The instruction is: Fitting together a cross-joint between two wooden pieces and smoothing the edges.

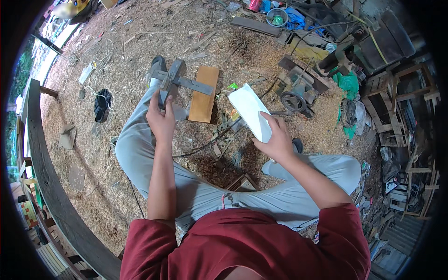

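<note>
My left hand (pixel 162 116) is closed around the lower end of a grey cross-shaped tool (pixel 193 85), with a thick block crossed by a long flat bar. The bar's right end overlaps a brown rectangular wooden block (pixel 201 106) in this view; whether they touch I cannot tell. In my right hand (pixel 276 140) is a pale, brightly lit rectangular block (pixel 248 109), held by its near end and tilted, its far end pointing up and left. Thumb and fingers grip its two sides. Both hands are in front of my spread knees.
Wood shavings cover the ground (pixel 140 51). Right of centre stands a machine with a handwheel (pixel 294 101), and a dark cable (pixel 205 148) runs near my legs. A black plastic bag (pixel 102 105) lies left, a wooden rail (pixel 42 144) beyond it. Wooden frames (pixel 389 105) stand at the right.
</note>
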The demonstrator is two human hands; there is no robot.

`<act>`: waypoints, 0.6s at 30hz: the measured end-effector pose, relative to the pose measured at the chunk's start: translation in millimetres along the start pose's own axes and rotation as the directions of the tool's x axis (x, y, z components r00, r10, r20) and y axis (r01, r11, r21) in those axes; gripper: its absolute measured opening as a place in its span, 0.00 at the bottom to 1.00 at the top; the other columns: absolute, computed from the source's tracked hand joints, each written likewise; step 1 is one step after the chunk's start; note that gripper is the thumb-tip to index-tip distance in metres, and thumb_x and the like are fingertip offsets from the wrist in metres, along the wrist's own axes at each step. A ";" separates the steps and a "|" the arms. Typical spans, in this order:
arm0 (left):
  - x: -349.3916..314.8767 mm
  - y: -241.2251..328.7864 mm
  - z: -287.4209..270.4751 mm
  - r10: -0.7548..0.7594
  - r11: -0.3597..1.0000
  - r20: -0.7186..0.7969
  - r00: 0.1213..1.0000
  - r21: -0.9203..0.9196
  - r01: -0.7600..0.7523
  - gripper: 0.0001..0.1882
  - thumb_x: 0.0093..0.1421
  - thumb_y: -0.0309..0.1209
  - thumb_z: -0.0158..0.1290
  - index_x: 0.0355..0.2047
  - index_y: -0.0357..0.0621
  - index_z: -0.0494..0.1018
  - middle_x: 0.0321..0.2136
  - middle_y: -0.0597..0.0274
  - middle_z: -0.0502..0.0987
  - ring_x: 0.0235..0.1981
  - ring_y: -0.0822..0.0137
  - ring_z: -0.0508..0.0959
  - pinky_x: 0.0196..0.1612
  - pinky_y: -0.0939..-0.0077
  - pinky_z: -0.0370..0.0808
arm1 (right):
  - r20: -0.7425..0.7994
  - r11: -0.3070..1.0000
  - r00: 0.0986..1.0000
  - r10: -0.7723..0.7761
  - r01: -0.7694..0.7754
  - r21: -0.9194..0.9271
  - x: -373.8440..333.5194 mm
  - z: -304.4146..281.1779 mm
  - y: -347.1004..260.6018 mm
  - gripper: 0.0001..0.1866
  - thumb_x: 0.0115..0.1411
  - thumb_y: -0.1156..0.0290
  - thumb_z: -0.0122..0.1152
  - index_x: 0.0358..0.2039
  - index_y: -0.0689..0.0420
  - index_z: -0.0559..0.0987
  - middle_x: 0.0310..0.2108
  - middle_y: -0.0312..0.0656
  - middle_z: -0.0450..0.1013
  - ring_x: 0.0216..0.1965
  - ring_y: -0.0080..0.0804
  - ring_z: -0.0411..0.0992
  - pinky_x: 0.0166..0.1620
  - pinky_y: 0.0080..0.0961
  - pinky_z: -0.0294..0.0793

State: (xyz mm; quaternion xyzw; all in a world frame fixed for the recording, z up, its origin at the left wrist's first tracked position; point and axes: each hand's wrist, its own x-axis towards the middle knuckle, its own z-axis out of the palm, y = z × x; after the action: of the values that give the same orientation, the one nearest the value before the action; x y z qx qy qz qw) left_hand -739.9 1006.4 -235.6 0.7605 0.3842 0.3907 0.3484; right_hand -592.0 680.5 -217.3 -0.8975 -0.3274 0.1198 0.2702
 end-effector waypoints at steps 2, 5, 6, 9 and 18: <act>1.0 3.4 -2.4 0.008 1.000 0.003 1.000 -0.003 -0.008 0.21 0.67 0.30 0.61 0.57 0.33 0.75 0.33 0.49 0.84 0.21 0.74 0.73 0.25 0.76 0.71 | -0.005 0.999 0.999 -0.041 0.040 -0.033 -0.9 2.2 1.4 0.46 0.47 0.62 0.77 0.68 0.43 0.69 0.51 0.53 0.68 0.55 0.56 0.71 0.56 0.48 0.73; 1.6 4.4 -4.3 -0.031 0.998 0.008 1.000 -0.055 0.031 0.20 0.67 0.29 0.61 0.57 0.33 0.75 0.39 0.44 0.84 0.28 0.67 0.81 0.32 0.73 0.76 | -0.069 0.986 0.989 -0.133 0.125 -0.110 1.0 6.7 0.4 0.45 0.46 0.62 0.77 0.67 0.44 0.70 0.51 0.54 0.68 0.55 0.58 0.71 0.56 0.50 0.72; 0.1 1.2 -3.8 0.051 0.998 -0.011 0.999 -0.038 -0.052 0.21 0.67 0.28 0.61 0.57 0.33 0.75 0.41 0.44 0.84 0.33 0.62 0.83 0.36 0.70 0.77 | -0.040 0.990 0.993 -0.110 0.106 -0.091 0.5 5.9 -3.0 0.45 0.46 0.62 0.77 0.67 0.44 0.70 0.52 0.55 0.67 0.56 0.58 0.70 0.57 0.50 0.72; -1.8 1.8 1.0 0.167 0.986 -0.010 0.986 -0.002 -0.168 0.21 0.66 0.26 0.61 0.58 0.34 0.75 0.45 0.44 0.84 0.42 0.54 0.85 0.45 0.67 0.79 | -0.027 0.994 0.996 -0.088 0.086 -0.064 3.1 9.6 -3.0 0.46 0.46 0.62 0.77 0.67 0.44 0.70 0.52 0.55 0.67 0.56 0.58 0.69 0.58 0.51 0.71; 0.4 19.2 17.9 0.378 0.924 -0.005 0.926 -0.051 -0.378 0.22 0.65 0.21 0.59 0.60 0.37 0.74 0.53 0.47 0.81 0.53 0.48 0.81 0.55 0.62 0.76 | -0.070 0.975 0.978 -0.194 0.185 -0.125 9.5 15.2 -1.1 0.46 0.45 0.60 0.78 0.66 0.48 0.71 0.53 0.54 0.69 0.56 0.59 0.71 0.58 0.48 0.73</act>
State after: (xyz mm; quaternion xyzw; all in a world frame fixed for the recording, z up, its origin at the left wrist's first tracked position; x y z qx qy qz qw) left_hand -718.4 993.8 -227.6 0.8121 0.2196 0.4584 0.2866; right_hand -591.3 693.6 -229.5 -0.8807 -0.4066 0.0369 0.2401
